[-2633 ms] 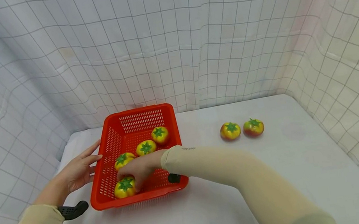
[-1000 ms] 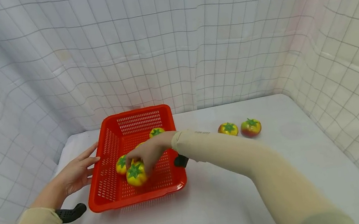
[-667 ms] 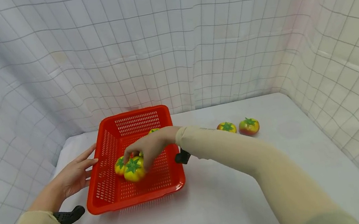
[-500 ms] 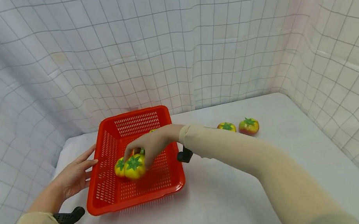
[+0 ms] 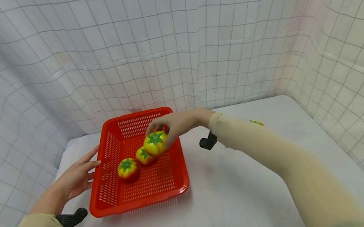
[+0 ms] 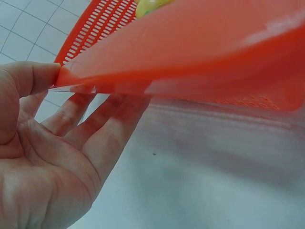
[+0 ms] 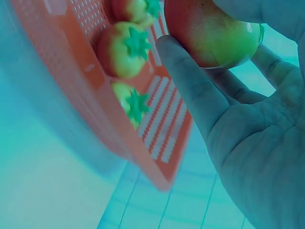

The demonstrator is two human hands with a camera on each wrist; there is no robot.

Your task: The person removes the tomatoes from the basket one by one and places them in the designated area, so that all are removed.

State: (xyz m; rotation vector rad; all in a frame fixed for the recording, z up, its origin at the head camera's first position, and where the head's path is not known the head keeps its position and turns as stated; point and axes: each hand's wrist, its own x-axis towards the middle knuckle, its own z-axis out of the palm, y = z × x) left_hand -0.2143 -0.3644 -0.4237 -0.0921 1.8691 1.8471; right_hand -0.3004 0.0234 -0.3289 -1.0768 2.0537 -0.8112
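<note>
The red plastic basket (image 5: 141, 206) stands on the table. My left hand (image 5: 76, 180) holds its left rim, the thumb at the edge and the other fingers under the rim against the outer wall, as the left wrist view also shows. My right hand (image 5: 180, 124) grips a yellow-red tomato (image 5: 155, 143) with a green star-shaped top, raised over the right part of the basket. Inside lie another tomato (image 5: 128, 170) near the left wall and a tomato (image 5: 144, 156) partly behind the held one. The right wrist view shows three tomatoes (image 7: 125, 50) in the basket.
Beyond the right sleeve (image 5: 263, 148) a small part of another tomato (image 5: 257, 122) shows on the white table (image 5: 226, 206). Grid-patterned white curtains (image 5: 178, 49) close off the back and both sides. A black strap piece (image 5: 73, 218) juts from the left wrist.
My right hand has taken a tomato from the basket's front left, lifted it and carried it right and away from me. The left hand stays at the rim. The sleeve now hides the tomatoes outside more.
</note>
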